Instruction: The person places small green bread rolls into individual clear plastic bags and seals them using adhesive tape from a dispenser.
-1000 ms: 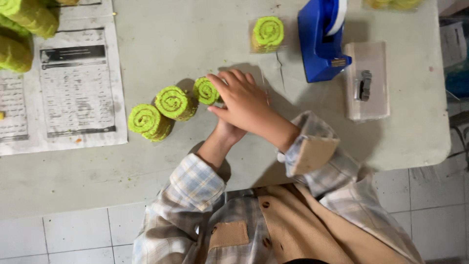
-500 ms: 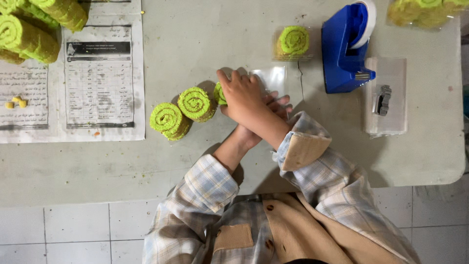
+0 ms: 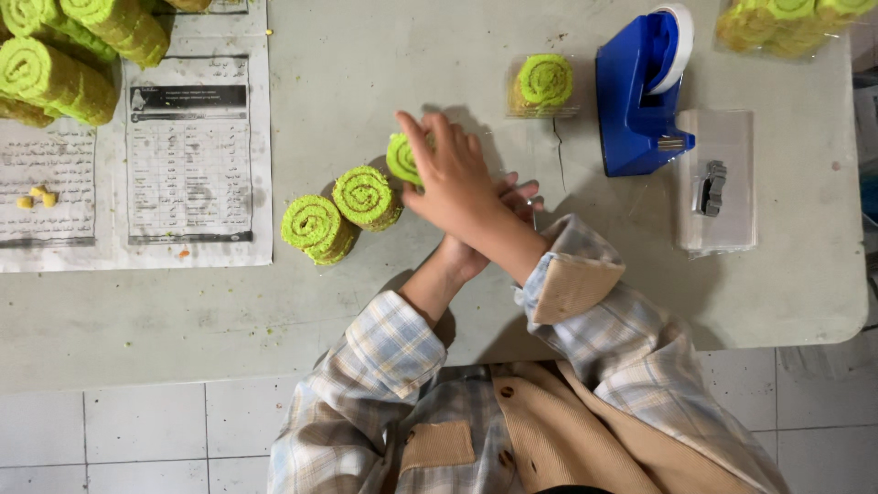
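A green spiral-patterned roll cake slice [image 3: 401, 157] was seen standing on edge on the grey desk [image 3: 366, 302], partly hidden under the fingers of the right hand [image 3: 455, 178]. That hand was laid flat across it, fingers spread and extended, its fingertips touching the slice's top edge; no closed grip was formed. The left hand [image 3: 489, 229] was crossed beneath the right wrist, mostly covered, so its grip could not be told. Only a curved green crescent of the slice, with a paler swirl, was left visible. Just beside it, to the left, two more green spiral slices [image 3: 340, 210] were leaned together, touching. Farther off, a clear plastic box holding one green slice [image 3: 543, 85] and a blue tape dispenser [image 3: 640, 91] were placed.
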